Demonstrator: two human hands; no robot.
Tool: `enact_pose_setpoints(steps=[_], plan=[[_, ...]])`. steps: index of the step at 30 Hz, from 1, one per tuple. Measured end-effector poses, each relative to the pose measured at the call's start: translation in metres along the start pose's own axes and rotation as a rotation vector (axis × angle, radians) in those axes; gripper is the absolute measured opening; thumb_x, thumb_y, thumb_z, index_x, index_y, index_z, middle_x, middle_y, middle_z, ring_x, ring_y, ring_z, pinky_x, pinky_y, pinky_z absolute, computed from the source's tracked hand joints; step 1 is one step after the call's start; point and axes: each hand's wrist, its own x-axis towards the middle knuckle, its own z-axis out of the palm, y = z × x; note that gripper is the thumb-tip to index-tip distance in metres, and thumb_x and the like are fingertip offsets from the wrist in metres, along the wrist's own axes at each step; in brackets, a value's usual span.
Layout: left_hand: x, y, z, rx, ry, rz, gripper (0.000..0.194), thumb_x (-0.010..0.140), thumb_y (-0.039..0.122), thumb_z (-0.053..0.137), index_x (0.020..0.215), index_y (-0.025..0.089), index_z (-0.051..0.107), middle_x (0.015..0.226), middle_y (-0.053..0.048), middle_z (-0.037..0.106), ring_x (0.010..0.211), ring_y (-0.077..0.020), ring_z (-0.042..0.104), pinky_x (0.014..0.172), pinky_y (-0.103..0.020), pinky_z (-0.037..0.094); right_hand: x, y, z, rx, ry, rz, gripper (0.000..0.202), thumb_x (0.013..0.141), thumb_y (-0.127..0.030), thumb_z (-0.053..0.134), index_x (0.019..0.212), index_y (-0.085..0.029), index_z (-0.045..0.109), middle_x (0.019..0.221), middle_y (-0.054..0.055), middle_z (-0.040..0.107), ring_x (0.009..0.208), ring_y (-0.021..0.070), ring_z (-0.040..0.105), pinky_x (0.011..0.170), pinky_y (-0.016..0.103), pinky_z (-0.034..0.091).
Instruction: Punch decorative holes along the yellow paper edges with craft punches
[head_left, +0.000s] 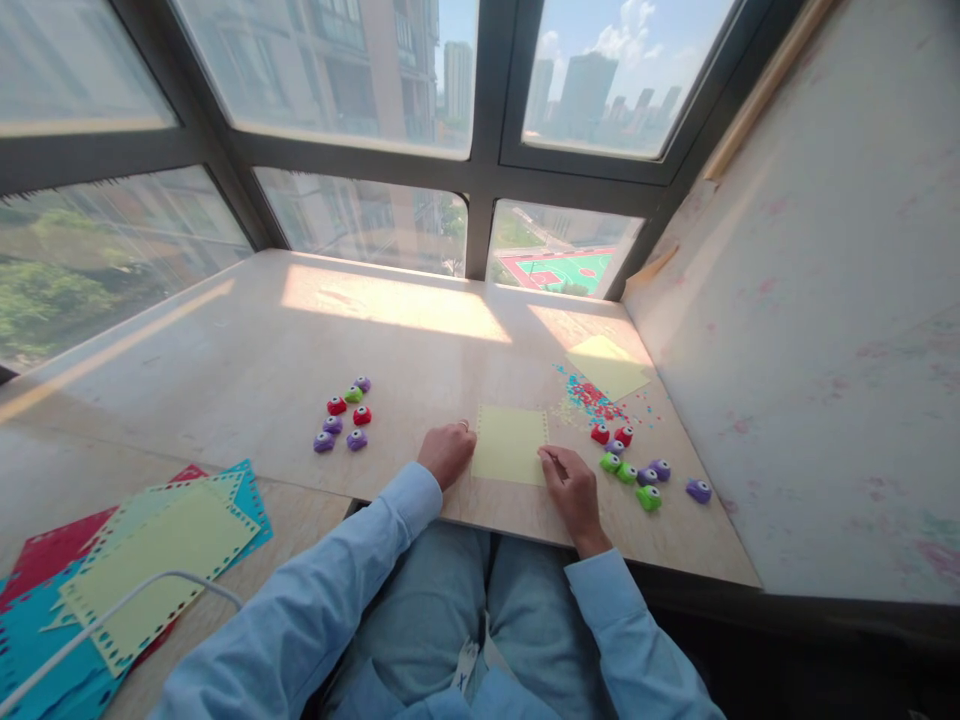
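Note:
A pale yellow sheet of paper [511,445] lies flat on the wooden surface before me, with rows of small holes along its left and right edges. My left hand [448,453] is closed at its left edge, fingers curled. At the lower right edge, my right hand [571,490] pinches the sheet between thumb and fingers. Right of that hand sit several small red, purple and green paper punches [627,472], each with a round eye. A second group of punches [357,439], in the same colours, stands left of my left hand.
Red, blue and yellow confetti [592,398] is scattered at the right, beside another yellow sheet [609,366]. A pile of hole-edged coloured sheets [161,560] lies at the left, crossed by a white cable [120,612]. Windows rise behind; a papered wall [817,380] bounds the right.

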Motion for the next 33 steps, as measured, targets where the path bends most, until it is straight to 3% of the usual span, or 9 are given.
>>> enact_pose_setpoints(steps=[6,16,22,27,33], plan=[[0.004,-0.006,0.001,-0.059,0.038,-0.001,0.026,0.091,0.018,0.045,0.088,0.011,0.070,0.098,-0.017,0.066,0.083,-0.0232,0.067,0.073,-0.035,0.051,0.000,-0.001,-0.001,0.015,0.007,0.004,0.025,0.092,-0.035,0.052,0.092,-0.019,0.071,0.090,0.010,0.074,0.084,0.0242,0.068,0.080,0.039,0.055],[0.003,-0.034,0.008,-0.289,0.091,-0.021,0.021,0.087,0.021,0.050,0.088,0.017,0.071,0.091,-0.007,0.071,0.083,-0.0184,0.064,0.079,-0.030,0.049,0.000,-0.002,-0.001,0.034,-0.003,0.034,0.026,0.092,-0.037,0.052,0.092,-0.020,0.071,0.092,0.010,0.074,0.086,0.0246,0.068,0.082,0.040,0.055],[0.004,-0.023,0.009,-0.310,0.086,-0.083,0.013,0.086,0.024,0.059,0.087,0.018,0.071,0.092,-0.007,0.070,0.084,-0.0197,0.064,0.075,-0.030,0.048,0.000,-0.002,-0.001,0.036,-0.005,0.042,0.026,0.092,-0.036,0.052,0.092,-0.020,0.071,0.092,0.011,0.074,0.086,0.0247,0.068,0.081,0.040,0.055],[0.005,-0.015,0.009,-0.274,0.079,-0.155,0.014,0.089,0.024,0.057,0.088,0.019,0.070,0.095,-0.007,0.069,0.088,-0.0199,0.064,0.077,-0.030,0.047,0.001,-0.003,-0.001,0.035,-0.006,0.041,0.026,0.092,-0.037,0.051,0.092,-0.020,0.071,0.091,0.010,0.074,0.086,0.0245,0.068,0.081,0.040,0.055],[0.004,-0.008,0.011,-0.246,0.060,-0.149,0.017,0.093,0.021,0.050,0.094,0.016,0.066,0.104,-0.011,0.065,0.092,-0.0214,0.064,0.079,-0.032,0.047,0.000,-0.002,-0.001,0.029,-0.005,0.039,0.025,0.092,-0.036,0.052,0.092,-0.020,0.071,0.092,0.011,0.074,0.086,0.0247,0.068,0.081,0.040,0.054]])
